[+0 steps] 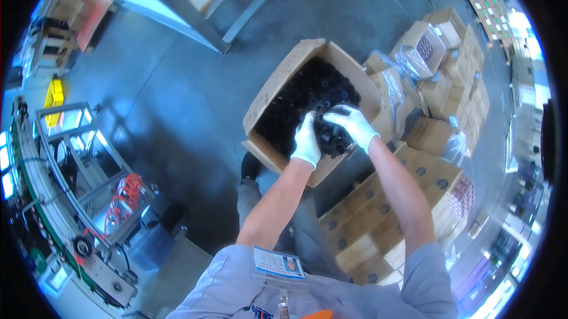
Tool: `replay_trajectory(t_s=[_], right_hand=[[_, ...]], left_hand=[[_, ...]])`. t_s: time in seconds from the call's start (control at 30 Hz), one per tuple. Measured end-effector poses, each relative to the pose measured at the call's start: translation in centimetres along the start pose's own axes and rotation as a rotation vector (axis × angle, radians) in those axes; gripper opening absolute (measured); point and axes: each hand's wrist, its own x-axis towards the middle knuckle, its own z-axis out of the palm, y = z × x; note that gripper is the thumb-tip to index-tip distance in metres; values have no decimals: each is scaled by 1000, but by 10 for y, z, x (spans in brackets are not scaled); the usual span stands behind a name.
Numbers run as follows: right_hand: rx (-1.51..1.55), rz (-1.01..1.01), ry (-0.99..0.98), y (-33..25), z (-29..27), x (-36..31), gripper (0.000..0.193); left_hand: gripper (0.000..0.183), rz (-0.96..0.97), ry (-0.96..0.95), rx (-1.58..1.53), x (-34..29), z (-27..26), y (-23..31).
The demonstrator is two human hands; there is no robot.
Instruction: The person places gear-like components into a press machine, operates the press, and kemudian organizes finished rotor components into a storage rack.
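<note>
Carton (pixel 278 76), brown and open-topped, stands just off the picture's centre toward 1 o'clock, holding a heap of small black parts (pixel 275 109). The left hand (pixel 306 140), white-gloved, is closed around the 9 o'clock side of a clump of black parts (pixel 332 137); the right hand (pixel 352 122), gloved alike, grips its 2 o'clock side. The clump sits between them at the carton's 5 o'clock; I cannot tell whether it touches the heap. Stacked brown boxes (pixel 364 212) stand at 4 o'clock, a red coiled hose (pixel 127 193) at 8.
</note>
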Motion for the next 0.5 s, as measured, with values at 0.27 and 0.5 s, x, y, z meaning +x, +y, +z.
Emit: replay_trajectory(t_s=[0.27,0.5], right_hand=[[-189,-52,-140,-65,31,-58,34],[-295,-222,-371,-130,128,-109,27]], left_hand=[[31,134,-66,-174,-95,5,25],[34,408,-148,-433,-196,-32,84]])
